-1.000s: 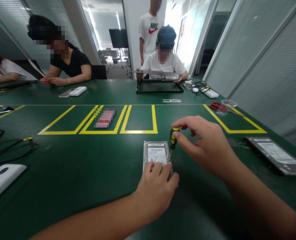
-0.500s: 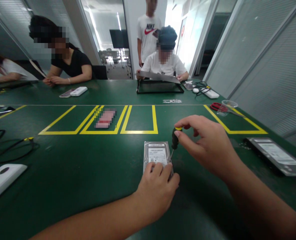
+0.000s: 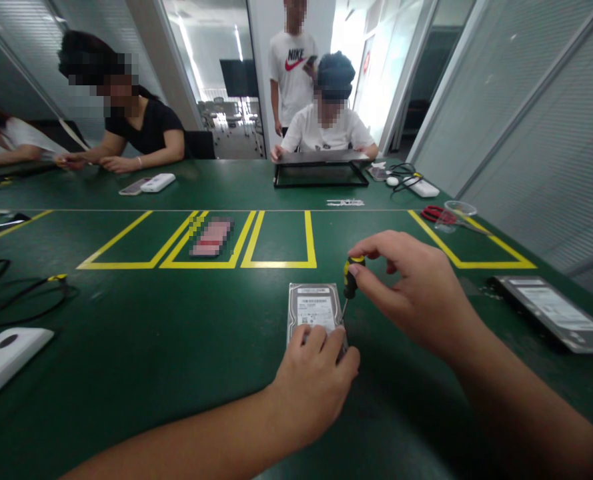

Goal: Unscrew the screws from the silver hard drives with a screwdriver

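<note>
Only legible text was "NIKE" over a red swoosh, on the white T-shirt (image 3: 292, 67) of the person standing far centre. Print on the white labels of the silver metal hard drive (image 3: 315, 293), near centre, and the black flat slab (image 3: 556, 310), right, was too small to read.

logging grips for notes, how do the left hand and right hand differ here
The left hand lies low, fingers clamped over the near end of the hard drive; the right hand is raised. The left hand grips the drive directly, while the right hand pinches the top of an upright screwdriver whose tip meets the drive's right edge. Both are bare, above the green table.
</note>
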Tool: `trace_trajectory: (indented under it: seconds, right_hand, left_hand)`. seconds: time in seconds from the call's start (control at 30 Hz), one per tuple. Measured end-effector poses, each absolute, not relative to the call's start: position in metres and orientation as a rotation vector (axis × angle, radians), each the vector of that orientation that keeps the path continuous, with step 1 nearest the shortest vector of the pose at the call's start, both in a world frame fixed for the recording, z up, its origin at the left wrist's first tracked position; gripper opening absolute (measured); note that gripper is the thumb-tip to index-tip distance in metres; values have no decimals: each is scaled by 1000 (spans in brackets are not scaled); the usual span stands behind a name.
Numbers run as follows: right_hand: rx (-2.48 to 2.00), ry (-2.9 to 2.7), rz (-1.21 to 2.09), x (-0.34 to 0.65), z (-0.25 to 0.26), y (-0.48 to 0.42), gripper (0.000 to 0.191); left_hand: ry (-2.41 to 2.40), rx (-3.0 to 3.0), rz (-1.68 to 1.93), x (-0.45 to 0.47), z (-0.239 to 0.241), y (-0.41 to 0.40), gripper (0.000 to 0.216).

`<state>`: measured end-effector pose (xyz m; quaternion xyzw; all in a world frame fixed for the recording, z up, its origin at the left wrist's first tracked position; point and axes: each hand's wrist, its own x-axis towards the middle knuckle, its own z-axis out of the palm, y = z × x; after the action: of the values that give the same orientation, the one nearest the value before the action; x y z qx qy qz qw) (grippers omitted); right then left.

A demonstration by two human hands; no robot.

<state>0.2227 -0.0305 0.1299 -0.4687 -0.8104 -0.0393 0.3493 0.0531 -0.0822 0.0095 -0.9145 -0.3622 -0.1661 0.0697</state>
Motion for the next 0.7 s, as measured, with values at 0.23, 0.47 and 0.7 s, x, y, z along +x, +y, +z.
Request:
trace_trajectory:
  seconds: [0.23,0.47,0.7]
  right_hand:
    - [-1226,-2105,-56,220,131,-32,8]
    - [-1222,-2090,-111,223,129,-31,11]
    - [-1225,-2115,-39,220,131,-33,11]
  left_hand:
    - [-1094,-2730,-512,54,8,-82,16]
    - [-1088,-2733,-515,53,9,-83,15]
    - [-1089,-2743,-524,53,9,-82,16]
